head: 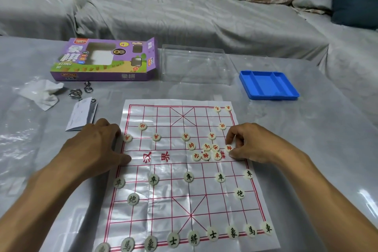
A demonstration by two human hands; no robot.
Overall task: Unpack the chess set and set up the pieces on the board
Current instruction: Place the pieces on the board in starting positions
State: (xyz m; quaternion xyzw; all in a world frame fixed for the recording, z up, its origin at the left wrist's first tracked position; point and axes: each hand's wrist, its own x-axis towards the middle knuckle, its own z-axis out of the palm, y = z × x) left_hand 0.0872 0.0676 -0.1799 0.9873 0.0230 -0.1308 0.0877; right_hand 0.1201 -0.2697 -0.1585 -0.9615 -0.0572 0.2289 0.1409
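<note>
Head view: the paper board point(180, 170) lies at centre. Right hand point(253, 145), at 3 o'clock of the board, pinches a red piece point(228, 148) between thumb and forefinger. Left hand point(98, 145), at 9 o'clock, presses flat on the board edge, fingers relaxed. The purple box point(104, 60) sits at 11 o'clock.

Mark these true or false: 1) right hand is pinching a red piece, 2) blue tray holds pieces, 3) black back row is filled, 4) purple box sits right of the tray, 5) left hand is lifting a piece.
1) True. The right hand pinches a red piece near the board's right edge.
2) False. The blue tray shows no pieces in its compartments.
3) True. Nine black pieces line the near row of the board.
4) False. The purple box lies to the tray's left, beyond the clear lid.
5) False. The left hand rests on the board's left edge, fingers touching it, holding nothing.
</note>
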